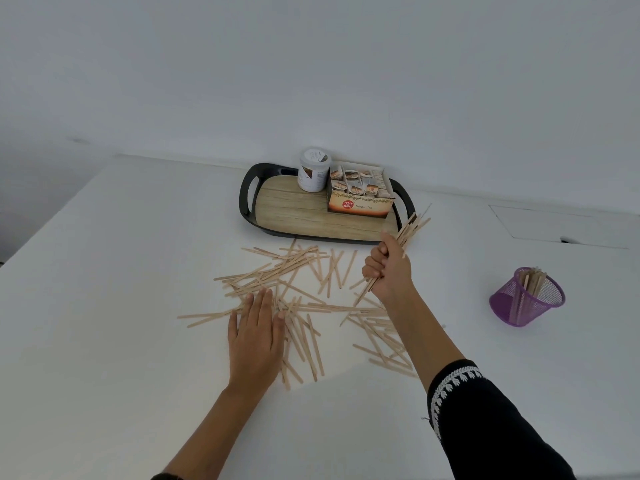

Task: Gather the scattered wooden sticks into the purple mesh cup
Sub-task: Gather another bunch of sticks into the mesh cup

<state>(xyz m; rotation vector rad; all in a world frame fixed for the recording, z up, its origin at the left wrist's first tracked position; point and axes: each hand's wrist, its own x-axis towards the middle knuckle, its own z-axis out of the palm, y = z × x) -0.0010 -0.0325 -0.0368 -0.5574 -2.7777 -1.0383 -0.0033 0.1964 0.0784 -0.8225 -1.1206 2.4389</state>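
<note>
Left hand (254, 336) flat, fingers straight; right hand (389, 270) raised, grip closed, fist-like.

a white worktop (104, 306) runs back to a plain white wall (311, 64). at twelve o'clock sits a black-rimmed tray (247, 199) with a wood-grain floor; on it a white jar (313, 174) stands upright just beside an open ginger tea box (360, 199) of sachets. at two o'clock, a flush panel (554, 226) in the worktop
</note>
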